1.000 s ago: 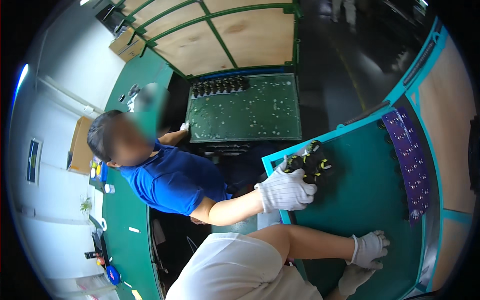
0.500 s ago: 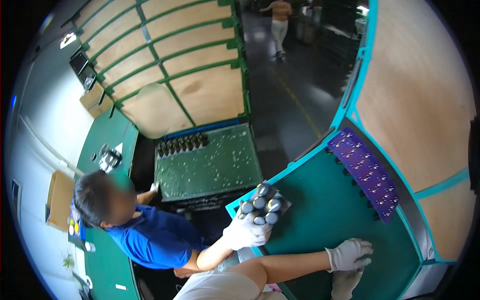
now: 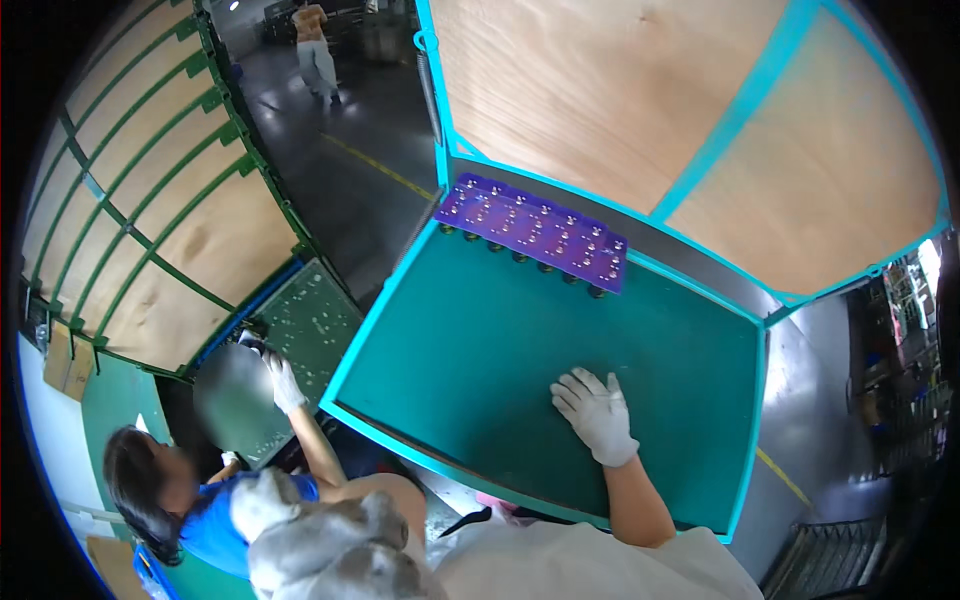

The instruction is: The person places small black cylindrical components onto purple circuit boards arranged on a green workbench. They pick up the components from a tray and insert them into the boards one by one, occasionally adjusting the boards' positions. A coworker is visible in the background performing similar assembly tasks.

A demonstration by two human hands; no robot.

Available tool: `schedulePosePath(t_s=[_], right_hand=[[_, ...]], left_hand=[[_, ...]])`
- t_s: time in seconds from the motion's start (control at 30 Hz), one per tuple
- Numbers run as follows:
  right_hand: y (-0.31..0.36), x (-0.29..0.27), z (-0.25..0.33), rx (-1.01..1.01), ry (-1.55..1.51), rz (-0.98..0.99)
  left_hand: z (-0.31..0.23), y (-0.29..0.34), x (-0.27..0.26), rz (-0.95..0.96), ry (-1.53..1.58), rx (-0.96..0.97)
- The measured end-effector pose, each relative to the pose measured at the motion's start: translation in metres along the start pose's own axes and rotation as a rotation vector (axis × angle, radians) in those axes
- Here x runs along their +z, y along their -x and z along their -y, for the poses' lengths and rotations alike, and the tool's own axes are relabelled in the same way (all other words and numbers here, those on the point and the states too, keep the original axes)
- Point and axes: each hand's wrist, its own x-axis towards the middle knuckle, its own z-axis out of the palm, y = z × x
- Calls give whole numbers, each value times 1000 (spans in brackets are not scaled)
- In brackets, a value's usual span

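My right hand point(image 3: 598, 418), in a white glove, rests palm down over the green tabletop point(image 3: 480, 370), right of its middle. Its fingers are spread and nothing is in them. Low at the left, very near the camera, is my left hand point(image 3: 335, 545) in a pale glove. It is blurred, so I cannot make out its fingers or anything in them. A row of purple circuit boards point(image 3: 540, 235) lies along the table's far edge, with shiny studs on top and black cylinders beneath.
A co-worker in blue point(image 3: 215, 520) at the left reaches a gloved hand point(image 3: 285, 383) over a speckled green rack top point(image 3: 315, 325), by a small dark thing. Turquoise-framed wooden panels point(image 3: 620, 90) stand behind the table. Another person point(image 3: 314, 55) is in the aisle.
The view has swung right. My hands, close together before, are now apart, the left back near the camera. The co-worker's hand has left my table, with the board of black cylinders it held.
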Motion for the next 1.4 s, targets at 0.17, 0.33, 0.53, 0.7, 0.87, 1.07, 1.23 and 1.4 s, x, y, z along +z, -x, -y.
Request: schedulePosePath(t_s=[0.17, 0.33, 0.53, 0.7, 0.87, 1.07, 1.23, 1.4], right_hand=[[0, -5, -3, -5, -199, -42], [0, -13, -7, 5, -262, -52], [-8, -7, -4, 83, -322, 26], [-9, -26, 1, 75, -313, -10], [-12, -26, -9, 77, -222, -7], [-1, -11, -31, -173, 361, 98], [-15, -25, -58, -144, 635, 186], [-43, 102, -55, -414, 1341, 398]], left_hand=[[-53, -21, -44, 673, -49, 231], [-98, -22, -18, 552, -285, 350], [-153, -28, 29, 102, -960, 397], [-183, -37, 97, 261, -1160, -567], [-88, 84, 133, 44, -362, -305], [-22, 247, 170, 482, -560, -562], [-27, 254, 175, 446, -648, -658], [-24, 239, 163, 293, -385, -752]])
